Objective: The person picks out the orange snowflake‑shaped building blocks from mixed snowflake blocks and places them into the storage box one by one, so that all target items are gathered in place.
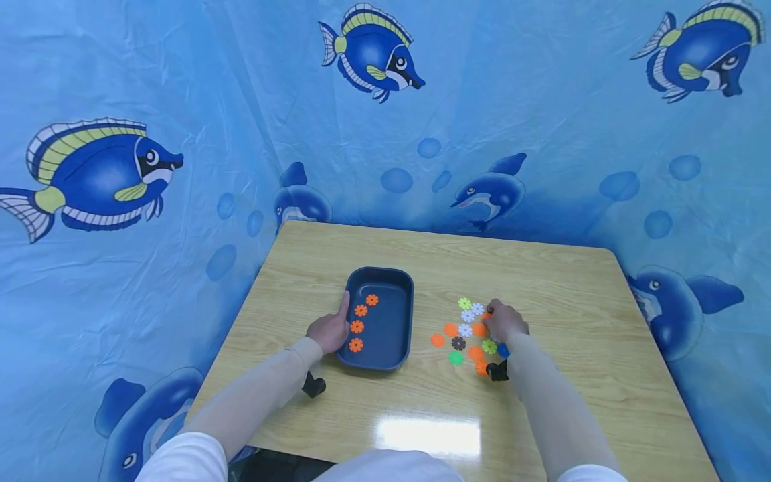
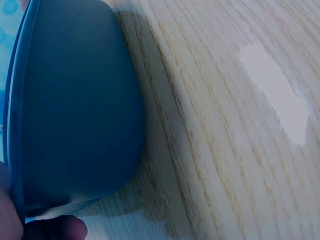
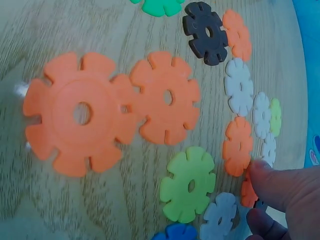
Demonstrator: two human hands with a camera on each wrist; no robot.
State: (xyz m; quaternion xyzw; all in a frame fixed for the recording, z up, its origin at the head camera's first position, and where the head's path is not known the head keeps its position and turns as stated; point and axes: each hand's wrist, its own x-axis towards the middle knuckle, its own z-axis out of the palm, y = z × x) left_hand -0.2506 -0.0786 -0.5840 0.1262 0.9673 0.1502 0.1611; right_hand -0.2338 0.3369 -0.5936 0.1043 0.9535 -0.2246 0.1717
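My left hand (image 1: 328, 332) grips the left rim of a dark blue rectangular tray (image 1: 390, 328); in the left wrist view its thumb and a fingertip (image 2: 75, 228) pinch the edge of the tray wall (image 2: 82, 110). Four-sided and shallow, the tray holds several orange interlocking discs (image 1: 357, 327) along its left side. To the right, my right hand (image 1: 507, 323) reaches down among loose discs, thumb and forefinger pinching an orange disc (image 3: 247, 192). Beside that hand lie another orange disc (image 3: 237, 146), a yellow-green disc (image 3: 188, 185) and a white disc (image 3: 218, 216).
More notched discs spread over the wood-grain table (image 1: 542, 268): a black disc (image 1: 458, 343), a green disc (image 1: 456, 357), a blue disc (image 1: 502, 350), and several white and orange ones. A blue curtain (image 1: 385, 134) printed with fish and dolphins hangs behind.
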